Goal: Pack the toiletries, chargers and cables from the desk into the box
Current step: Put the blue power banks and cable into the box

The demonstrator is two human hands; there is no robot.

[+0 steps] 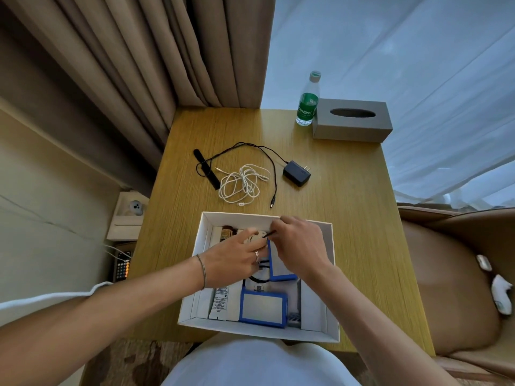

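Observation:
A white box (333, 277) sits at the desk's near edge. Inside lie a white tube (220, 303), a brown bottle (226, 232), two blue-edged packs (263, 307) and a black cable (257, 278). Both hands are over the box's far half. My left hand (237, 256) rests on a round whitish item. My right hand (298, 246) pinches a thin black cable end (269, 234) beside the upper blue pack. Farther back on the desk lie a coiled white cable (242, 185) and a black power adapter (296, 173) with its black cord (239, 147).
A green-labelled water bottle (308, 103) and a grey tissue box (352, 119) stand at the desk's far right corner. A black strap (206, 168) lies left of the cables. Curtains hang behind. A brown chair (446, 274) stands to the right, a remote (122, 267) to the left.

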